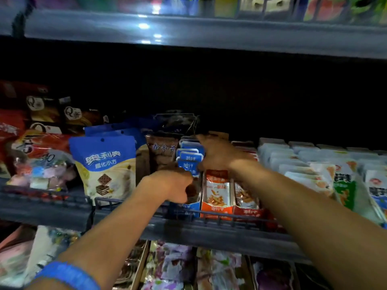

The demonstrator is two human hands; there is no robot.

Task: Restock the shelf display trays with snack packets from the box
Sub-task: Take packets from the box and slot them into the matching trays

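Note:
A row of small blue snack packets (189, 159) stands in a blue display tray (184, 208) on the middle shelf. My left hand (170, 186) is curled at the front of that row, its fingers around the nearest blue packet. My right hand (217, 154) reaches further back and rests against the right side of the blue row, thumb at the packets. Orange packets sit in an orange tray (216, 195) just right, with a red tray (247, 204) beside it. No box is in view.
A blue biscuit bag (104, 166) and a red candy bag (39, 162) stand to the left. White and green packets (326, 170) fill the shelf to the right. A wire rail (209, 217) fronts the shelf. Below lie more trays of wrapped snacks (173, 266). The shelf back is dark.

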